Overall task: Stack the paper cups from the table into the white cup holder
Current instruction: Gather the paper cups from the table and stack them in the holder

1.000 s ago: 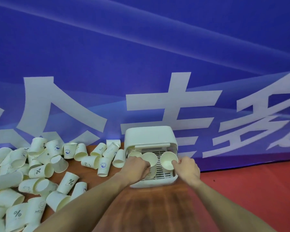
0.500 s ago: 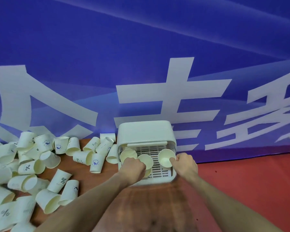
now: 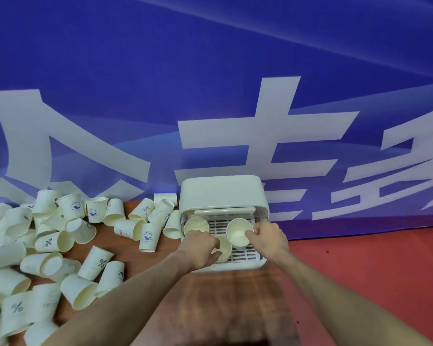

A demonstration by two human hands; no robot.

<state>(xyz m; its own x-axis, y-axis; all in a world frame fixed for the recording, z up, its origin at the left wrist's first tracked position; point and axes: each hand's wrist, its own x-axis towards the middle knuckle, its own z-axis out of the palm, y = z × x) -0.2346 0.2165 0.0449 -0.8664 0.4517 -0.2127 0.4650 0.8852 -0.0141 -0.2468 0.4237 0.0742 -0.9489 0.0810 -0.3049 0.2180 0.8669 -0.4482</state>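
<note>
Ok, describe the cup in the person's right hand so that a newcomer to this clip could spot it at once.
Find the white cup holder against the blue banner. Three cups sit on its slatted tray; take the cup at the right side, pinched at its rim by the right hand. It tilts its open mouth towards the camera and is the largest mouth showing.

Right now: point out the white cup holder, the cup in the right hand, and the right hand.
white cup holder (image 3: pixel 221 192): head view, on its top cover.
cup in the right hand (image 3: pixel 238 232): head view, on its inner wall.
right hand (image 3: pixel 269 237): head view, on its back.
</note>
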